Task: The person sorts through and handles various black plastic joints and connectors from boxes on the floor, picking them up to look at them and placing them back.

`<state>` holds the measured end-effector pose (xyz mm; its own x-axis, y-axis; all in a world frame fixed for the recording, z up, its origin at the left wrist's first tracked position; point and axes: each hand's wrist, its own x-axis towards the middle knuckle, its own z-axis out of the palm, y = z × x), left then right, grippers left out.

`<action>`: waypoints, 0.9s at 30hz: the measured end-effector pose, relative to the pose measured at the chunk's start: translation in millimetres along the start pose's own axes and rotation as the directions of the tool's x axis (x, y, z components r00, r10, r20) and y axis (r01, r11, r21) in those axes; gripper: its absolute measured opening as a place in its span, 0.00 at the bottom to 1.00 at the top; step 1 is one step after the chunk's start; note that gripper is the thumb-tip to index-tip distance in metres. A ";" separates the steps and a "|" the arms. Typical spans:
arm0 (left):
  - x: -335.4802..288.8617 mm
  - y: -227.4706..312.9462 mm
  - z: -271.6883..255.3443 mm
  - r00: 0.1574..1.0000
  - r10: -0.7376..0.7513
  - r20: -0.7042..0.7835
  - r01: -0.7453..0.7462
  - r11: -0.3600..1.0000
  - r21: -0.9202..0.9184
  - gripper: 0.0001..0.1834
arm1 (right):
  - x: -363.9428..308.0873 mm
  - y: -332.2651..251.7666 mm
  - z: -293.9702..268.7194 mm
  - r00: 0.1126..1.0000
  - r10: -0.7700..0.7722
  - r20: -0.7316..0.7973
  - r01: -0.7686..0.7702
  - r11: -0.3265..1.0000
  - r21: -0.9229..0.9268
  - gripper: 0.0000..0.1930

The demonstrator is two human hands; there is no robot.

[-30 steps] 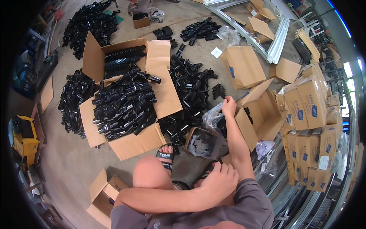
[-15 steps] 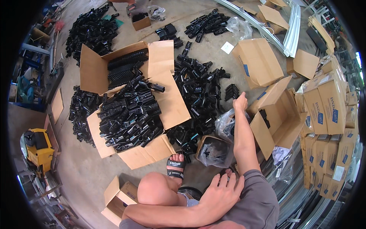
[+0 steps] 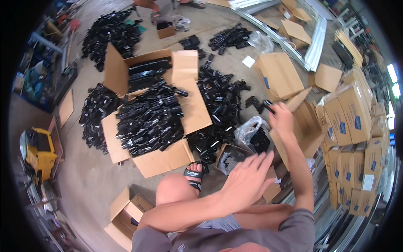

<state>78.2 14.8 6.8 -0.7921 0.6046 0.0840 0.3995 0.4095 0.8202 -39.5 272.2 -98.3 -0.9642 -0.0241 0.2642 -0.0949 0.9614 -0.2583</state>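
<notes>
My right hand (image 3: 282, 118) is closed on a black plastic part (image 3: 269, 106), lifted near a few similar black parts (image 3: 253, 102) on the floor. Beside that arm an open cardboard box (image 3: 303, 126) stands at the right. My left hand (image 3: 248, 178) hangs over my lap with its fingers stretched out and nothing in it. Just beyond it are a small box lined with clear plastic (image 3: 227, 163) and a clear bag of black pieces (image 3: 248, 131). A broad heap of black plastic parts (image 3: 222, 101) lies ahead of me.
A large open carton (image 3: 191, 101) overflows with black parts at the centre left. More heaps (image 3: 112, 35) lie farther off. Stacked cartons (image 3: 348, 113) and long metal profiles (image 3: 315, 46) line the right side. A yellow machine (image 3: 40, 153) stands at the left; another person's foot (image 3: 155, 16) shows far off.
My right hand has drawn back from the row of black parts and now holds one up. My left hand has risen slightly, and the view has shifted.
</notes>
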 end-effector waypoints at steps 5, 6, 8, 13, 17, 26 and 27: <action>26.8 -15.0 -22.2 0.951 -0.069 -0.303 0.021 0.987 -0.159 0.38 | -67.9 -91.0 -144.7 0.989 0.062 -0.134 -0.015 0.944 0.329 0.11; 33.5 -18.3 -21.1 0.970 -0.131 -0.203 0.067 0.953 -0.295 0.39 | -85.2 -98.8 -163.7 0.985 0.111 -0.135 -0.051 0.922 0.384 0.12; 42.6 -27.2 -16.3 0.965 -0.153 0.212 0.254 0.745 -0.617 0.39 | -103.0 -108.7 -176.4 0.975 0.168 -0.144 -0.088 0.890 0.447 0.13; 42.3 -17.9 -19.2 0.701 0.162 0.695 0.640 0.287 -0.713 0.38 | -130.8 -104.6 -170.5 0.949 0.306 -0.081 -0.178 0.728 0.663 0.14; 34.8 -19.8 -10.3 0.768 0.212 0.604 0.593 0.117 -0.796 0.28 | -149.7 -90.8 -157.6 0.936 0.347 0.066 -0.229 0.454 0.861 0.12; 30.4 -13.3 -10.0 0.728 0.327 0.602 0.579 0.176 -0.796 0.27 | -154.7 -80.3 -166.2 0.973 0.155 0.172 -0.198 0.170 0.965 0.08; 30.1 -13.7 -8.3 0.735 0.327 0.595 0.579 0.156 -0.801 0.27 | -155.5 -77.2 -165.7 0.972 0.161 0.171 -0.197 0.165 0.966 0.08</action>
<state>45.1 21.7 2.8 -0.1769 0.9842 -0.0066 -0.7654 -0.1333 0.6296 158.9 247.1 34.5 -0.9948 0.0850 0.0566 -0.0652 -0.1013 -0.9927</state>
